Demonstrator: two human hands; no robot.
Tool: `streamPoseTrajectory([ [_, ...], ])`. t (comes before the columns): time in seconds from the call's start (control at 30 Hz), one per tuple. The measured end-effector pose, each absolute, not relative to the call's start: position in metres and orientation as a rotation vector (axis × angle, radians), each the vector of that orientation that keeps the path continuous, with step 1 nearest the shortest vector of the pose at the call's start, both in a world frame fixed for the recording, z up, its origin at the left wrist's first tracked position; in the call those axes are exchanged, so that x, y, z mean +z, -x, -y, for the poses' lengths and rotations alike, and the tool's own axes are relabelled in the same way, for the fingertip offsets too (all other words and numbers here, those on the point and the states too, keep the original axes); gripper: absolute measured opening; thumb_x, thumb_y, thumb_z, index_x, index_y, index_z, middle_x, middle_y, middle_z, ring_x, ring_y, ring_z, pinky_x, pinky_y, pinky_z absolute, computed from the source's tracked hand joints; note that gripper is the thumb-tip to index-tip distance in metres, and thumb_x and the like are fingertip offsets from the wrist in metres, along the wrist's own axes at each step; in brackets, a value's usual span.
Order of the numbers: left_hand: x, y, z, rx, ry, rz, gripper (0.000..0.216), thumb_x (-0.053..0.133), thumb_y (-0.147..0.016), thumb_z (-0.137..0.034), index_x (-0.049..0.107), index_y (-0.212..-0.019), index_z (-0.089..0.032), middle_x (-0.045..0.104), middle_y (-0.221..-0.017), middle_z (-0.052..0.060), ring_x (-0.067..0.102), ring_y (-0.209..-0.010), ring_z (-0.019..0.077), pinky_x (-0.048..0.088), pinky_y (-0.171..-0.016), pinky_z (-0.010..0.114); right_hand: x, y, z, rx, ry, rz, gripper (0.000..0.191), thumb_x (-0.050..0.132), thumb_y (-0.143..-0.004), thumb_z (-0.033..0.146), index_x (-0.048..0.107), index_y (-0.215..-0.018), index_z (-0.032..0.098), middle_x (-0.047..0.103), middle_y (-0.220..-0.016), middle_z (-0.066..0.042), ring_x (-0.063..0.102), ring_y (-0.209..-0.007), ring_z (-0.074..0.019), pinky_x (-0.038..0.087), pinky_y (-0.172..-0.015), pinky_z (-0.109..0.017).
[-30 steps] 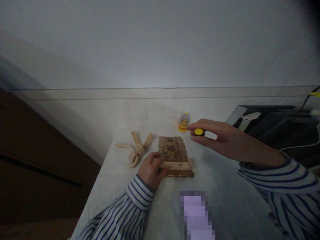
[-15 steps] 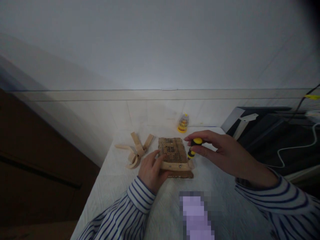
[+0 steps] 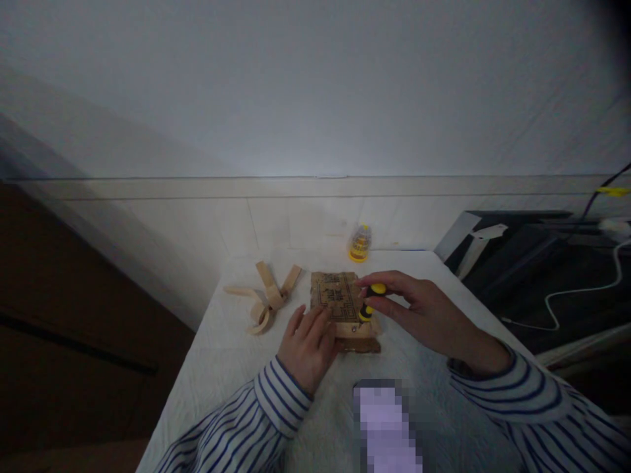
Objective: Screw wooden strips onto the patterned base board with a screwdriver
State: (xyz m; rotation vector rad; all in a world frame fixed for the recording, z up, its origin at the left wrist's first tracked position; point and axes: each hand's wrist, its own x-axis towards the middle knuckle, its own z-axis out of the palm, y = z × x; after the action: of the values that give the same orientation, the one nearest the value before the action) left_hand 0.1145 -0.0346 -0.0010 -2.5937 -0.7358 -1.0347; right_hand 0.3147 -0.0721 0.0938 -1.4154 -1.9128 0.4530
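Note:
A small brown wooden board (image 3: 338, 297) with a dark engraved pattern lies on the white table (image 3: 236, 368), with a pale wooden strip across its near end. My left hand (image 3: 308, 345) rests with spread fingers on the board's near left corner. My right hand (image 3: 419, 312) holds a short yellow-and-black screwdriver (image 3: 371, 301) upright, its tip down at the right end of the strip.
Pale loose wooden strips (image 3: 266, 302) joined in a fan lie left of the board. A small yellow-based bit holder (image 3: 360, 243) stands at the table's far edge by the wall. Dark equipment with cables (image 3: 542, 263) sits to the right. A blurred purple patch (image 3: 387, 427) is near me.
My right hand brought the screwdriver from up near the far edge down onto the right end of the strip. My left hand shifted from gripping the strip to lying flat on it.

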Motion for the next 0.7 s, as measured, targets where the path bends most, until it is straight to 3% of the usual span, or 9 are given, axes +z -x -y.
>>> streamPoseTrajectory([
  [0.2,-0.004,-0.112,0.026,-0.906,2.595,0.904,0.035,0.063,-0.073,-0.038,0.061,-0.099,-0.016,0.061,-0.112,0.014,0.055,-0.102,0.0294,0.043,-0.086,0.049,0.089,-0.316,0.068,0.481,1.418,1.870,0.024,0.053,-0.083,0.032,0.056,-0.107,0.027,0.064,-0.105,-0.003,0.062,-0.092,-0.0197,0.056,-0.068,-0.032],
  [0.47,-0.006,-0.113,0.023,-0.895,2.612,0.959,0.028,0.064,-0.073,-0.039,0.065,-0.090,-0.016,0.062,-0.107,0.013,0.057,-0.096,0.0293,0.048,-0.077,0.044,0.086,-0.314,0.069,0.530,1.398,1.884,0.026,0.051,-0.084,0.031,0.055,-0.109,0.026,0.063,-0.106,-0.003,0.061,-0.095,-0.0194,0.057,-0.068,-0.031],
  [0.7,-0.012,-0.113,0.020,-0.955,2.634,0.923,0.032,0.063,-0.074,-0.037,0.063,-0.093,-0.011,0.063,-0.100,0.014,0.057,-0.090,0.0270,0.051,-0.075,0.041,0.088,-0.312,0.070,0.532,1.420,1.885,0.026,0.052,-0.084,0.032,0.055,-0.108,0.025,0.064,-0.105,-0.004,0.061,-0.094,-0.0203,0.057,-0.067,-0.032],
])
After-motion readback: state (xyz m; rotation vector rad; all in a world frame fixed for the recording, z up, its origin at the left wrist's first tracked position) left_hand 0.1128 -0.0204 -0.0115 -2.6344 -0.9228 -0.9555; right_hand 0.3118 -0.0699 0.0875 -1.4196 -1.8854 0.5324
